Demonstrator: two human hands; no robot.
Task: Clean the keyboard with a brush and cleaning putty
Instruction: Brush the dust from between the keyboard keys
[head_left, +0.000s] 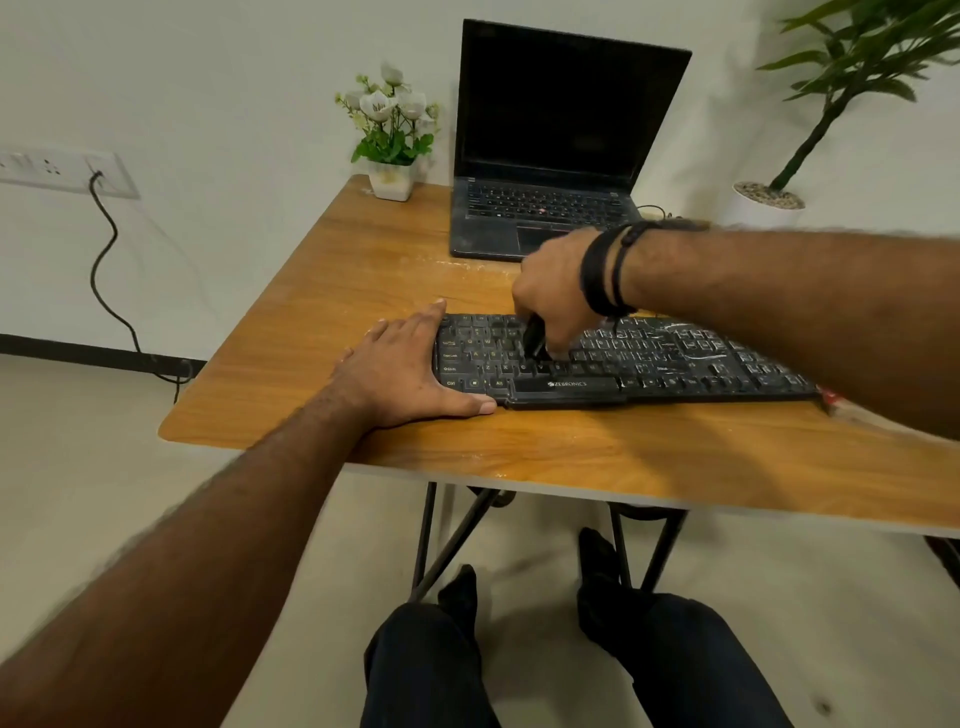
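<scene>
Keyboard under brush

A black Zebronics keyboard lies flat near the table's front edge, its long side along that edge. Its right half is streaked with white dust; the left keys look cleaner. A dark brush stands tip-down on its middle-left keys.

Wooden bench on black folding legs. Open black laptop at the back edge, screen dark. Left of it, a small white pot of white flowers. Tall green plant in a white pot (far right, off the bench). Wall socket strip on the left, black cable hanging to the floor.
</scene>
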